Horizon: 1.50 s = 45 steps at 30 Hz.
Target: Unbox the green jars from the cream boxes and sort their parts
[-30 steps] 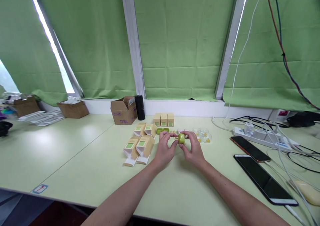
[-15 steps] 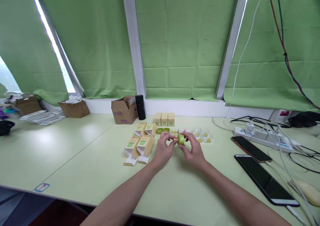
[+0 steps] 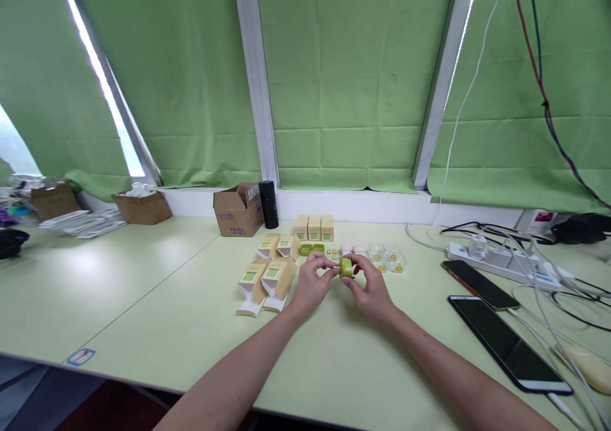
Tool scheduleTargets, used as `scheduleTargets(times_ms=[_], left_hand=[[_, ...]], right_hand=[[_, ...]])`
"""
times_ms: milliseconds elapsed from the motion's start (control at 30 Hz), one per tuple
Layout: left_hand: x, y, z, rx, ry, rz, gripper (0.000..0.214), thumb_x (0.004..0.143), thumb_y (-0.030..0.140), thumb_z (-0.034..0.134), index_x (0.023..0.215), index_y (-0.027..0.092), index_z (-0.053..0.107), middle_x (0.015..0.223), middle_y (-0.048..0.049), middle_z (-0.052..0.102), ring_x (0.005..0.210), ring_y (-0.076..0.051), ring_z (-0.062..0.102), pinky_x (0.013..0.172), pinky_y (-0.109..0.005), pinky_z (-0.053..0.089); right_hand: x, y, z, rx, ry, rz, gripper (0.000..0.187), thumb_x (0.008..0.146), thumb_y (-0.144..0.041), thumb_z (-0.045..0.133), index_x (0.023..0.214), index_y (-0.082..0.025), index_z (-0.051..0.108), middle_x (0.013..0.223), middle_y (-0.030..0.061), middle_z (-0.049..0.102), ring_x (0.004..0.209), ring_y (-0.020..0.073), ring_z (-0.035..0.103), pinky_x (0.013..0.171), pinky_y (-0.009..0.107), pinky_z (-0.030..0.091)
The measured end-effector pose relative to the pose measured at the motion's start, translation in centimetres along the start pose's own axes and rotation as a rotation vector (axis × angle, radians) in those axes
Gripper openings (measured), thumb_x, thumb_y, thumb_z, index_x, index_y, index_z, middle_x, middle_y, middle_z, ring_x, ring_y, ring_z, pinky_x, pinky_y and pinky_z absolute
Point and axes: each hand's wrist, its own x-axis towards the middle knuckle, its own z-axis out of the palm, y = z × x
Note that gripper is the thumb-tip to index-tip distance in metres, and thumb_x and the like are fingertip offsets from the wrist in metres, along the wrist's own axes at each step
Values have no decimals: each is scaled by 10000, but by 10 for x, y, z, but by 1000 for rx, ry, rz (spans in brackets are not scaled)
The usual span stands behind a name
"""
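Observation:
Both my hands meet over the middle of the pale green table (image 3: pixel 157 303). My left hand (image 3: pixel 312 286) and my right hand (image 3: pixel 370 288) pinch a small green round jar (image 3: pixel 346 267) between their fingertips, held just above the tabletop. Just left of my left hand lie several open tan cartons with green labels (image 3: pixel 270 277). Behind the hands stand three closed tan boxes (image 3: pixel 314 227), green lids (image 3: pixel 311 249) and small clear cups with yellow bits (image 3: pixel 389 257).
A brown cardboard box (image 3: pixel 237 210) and a black cylinder (image 3: pixel 268 204) stand at the back by the window sill. Two phones (image 3: pixel 506 339) lie at the right, beside a power strip (image 3: pixel 506 262) with tangled cables. More boxes sit at the far left (image 3: pixel 142 207).
My hands and the green jar have barely shifted; the fingers have closed in slightly round the jar. The view has drifted a little.

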Motion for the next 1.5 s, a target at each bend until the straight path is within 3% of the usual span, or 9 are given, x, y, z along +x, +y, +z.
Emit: scheduleTargets(times_ms=[133, 267, 400, 533, 733, 1067, 1267, 1500], left_hand=[[0, -1, 1, 48, 5, 7, 179, 787, 266, 787, 960, 230, 812, 987, -62, 633, 932, -204, 603, 873, -361, 494], [-2, -1, 1, 87, 3, -8, 378, 780, 233, 789, 1157, 239, 765, 1033, -81, 665, 1043, -241, 596, 915, -395, 490], [-1, -1, -2, 137, -3, -23, 365, 843, 235, 719, 1207, 226, 728, 1071, -92, 689, 1106, -252, 588, 950, -416, 489], [0, -2, -3, 186, 3, -19, 348, 867, 241, 699, 1214, 215, 710, 1090, -95, 699, 1157, -259, 572, 969, -415, 484], [-1, 1, -2, 182, -30, 6, 392, 855, 245, 733, 1242, 237, 675, 1205, -96, 673, 1256, -264, 504, 1058, -440, 458], [-1, 0, 1, 176, -74, 109, 431, 830, 202, 778, 1245, 280, 694, 1237, -74, 639, 1293, -273, 449, 1114, -483, 428], [2, -2, 0, 214, -68, 166, 419, 824, 234, 798, 1231, 277, 712, 1174, -65, 667, 1259, -266, 474, 1101, -477, 449], [1, 0, -2, 224, -74, 130, 432, 805, 240, 817, 1223, 277, 718, 1190, -68, 653, 1276, -269, 484, 1102, -477, 454]], right_hand=[[2, -1, 4, 235, -14, 122, 398, 897, -280, 635, 1287, -258, 559, 1172, 85, 676, 979, 239, 677, 852, 439, 599], [4, 3, 8, 470, -8, 234, 419, 882, -335, 679, 1275, -267, 552, 1100, 71, 661, 934, 229, 680, 747, 390, 618], [7, 10, 6, 501, 22, 279, 445, 877, -423, 696, 1279, -266, 588, 1178, 85, 624, 856, 194, 645, 705, 363, 614], [10, 13, 1, 378, 75, 301, 412, 930, -488, 625, 1286, -283, 651, 1240, 95, 621, 894, 198, 645, 756, 371, 600], [9, 6, 0, 203, 99, 185, 461, 941, -387, 623, 1397, -326, 585, 1294, 95, 605, 1087, 242, 640, 855, 398, 569], [6, 4, 0, -38, 74, -120, 430, 919, -228, 620, 1340, -280, 548, 1260, 109, 616, 1103, 267, 625, 862, 437, 589], [6, 0, -2, -61, 80, -160, 400, 937, -183, 585, 1322, -282, 547, 1280, 114, 593, 1149, 271, 606, 907, 454, 597], [6, 1, -2, -93, 86, -177, 351, 941, -176, 566, 1278, -276, 568, 1275, 124, 593, 1215, 294, 589, 949, 495, 590]])
